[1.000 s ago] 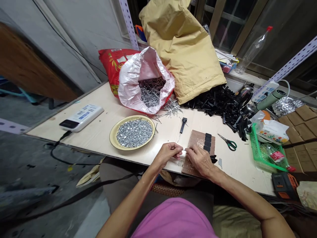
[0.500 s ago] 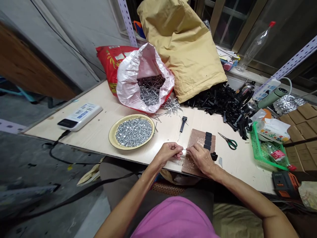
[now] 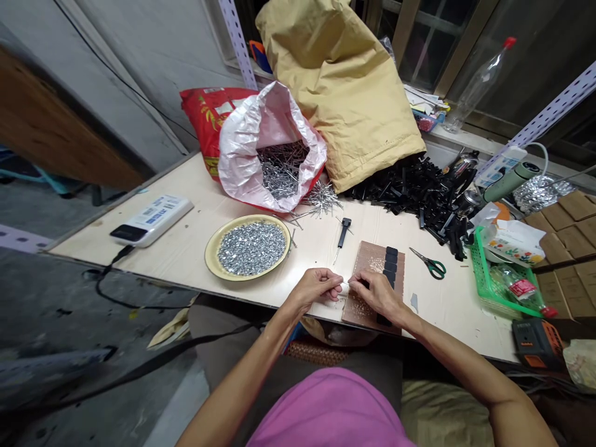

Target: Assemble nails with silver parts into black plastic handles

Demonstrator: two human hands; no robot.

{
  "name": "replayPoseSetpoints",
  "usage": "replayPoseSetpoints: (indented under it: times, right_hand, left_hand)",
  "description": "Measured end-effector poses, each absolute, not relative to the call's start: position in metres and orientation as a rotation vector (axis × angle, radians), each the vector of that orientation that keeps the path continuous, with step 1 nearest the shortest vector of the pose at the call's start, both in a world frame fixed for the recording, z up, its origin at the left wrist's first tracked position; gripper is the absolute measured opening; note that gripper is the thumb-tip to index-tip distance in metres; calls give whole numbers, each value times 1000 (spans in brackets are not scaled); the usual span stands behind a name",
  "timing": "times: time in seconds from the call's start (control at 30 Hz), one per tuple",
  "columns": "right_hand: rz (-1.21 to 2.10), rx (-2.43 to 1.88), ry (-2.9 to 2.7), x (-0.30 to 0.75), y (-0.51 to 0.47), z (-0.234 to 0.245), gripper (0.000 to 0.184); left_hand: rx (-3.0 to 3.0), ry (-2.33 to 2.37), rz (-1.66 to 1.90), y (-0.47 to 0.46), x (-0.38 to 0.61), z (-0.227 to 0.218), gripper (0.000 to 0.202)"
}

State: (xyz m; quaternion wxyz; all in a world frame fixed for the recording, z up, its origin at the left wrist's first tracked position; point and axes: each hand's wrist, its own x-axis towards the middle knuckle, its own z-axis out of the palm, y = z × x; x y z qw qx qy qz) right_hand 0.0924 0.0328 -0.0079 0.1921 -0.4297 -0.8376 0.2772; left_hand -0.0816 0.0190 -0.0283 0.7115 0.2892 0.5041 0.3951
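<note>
Close to the table's front edge, my left hand (image 3: 321,288) is closed in a pinch on a thin metal pin (image 3: 345,284). Facing it, my right hand (image 3: 374,292) has its fingertips pinched at the pin's other end; what they hold is too small to make out. Beneath the right hand lies a brown board (image 3: 367,253) with a row of black strips (image 3: 390,267) on it. A black rod-like tool with a thin metal tip (image 3: 343,236) lies just beyond the hands. To the left stands a yellow-rimmed bowl (image 3: 209,257) full of small silvery metal pieces (image 3: 251,248).
Behind the bowl, an open sack (image 3: 237,155) spills metal pins. A big tan bag (image 3: 354,93) leans over a heap of black parts (image 3: 419,192). Right of the board are scissors (image 3: 433,267) and a green basket (image 3: 484,292). A white device (image 3: 153,217) lies left.
The right hand has shifted slightly, its fingertips still meeting the left hand's. The black piece that showed beside the right hand no longer shows there.
</note>
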Motion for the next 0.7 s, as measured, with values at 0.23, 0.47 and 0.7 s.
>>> replayPoseSetpoints:
  times: [0.23, 0.47, 0.7]
  right_hand:
    - [767, -1132, -2261, 99, 30, -2, 16]
    - [714, -1165, -2158, 121, 25, 0, 17]
    - [531, -1320, -2112, 162, 28, -9, 15]
  left_hand:
    - [625, 1062, 913, 17, -81, -25, 41]
    - [624, 995, 891, 16, -65, -23, 51]
    - [1264, 1336, 1112, 11, -49, -42, 42]
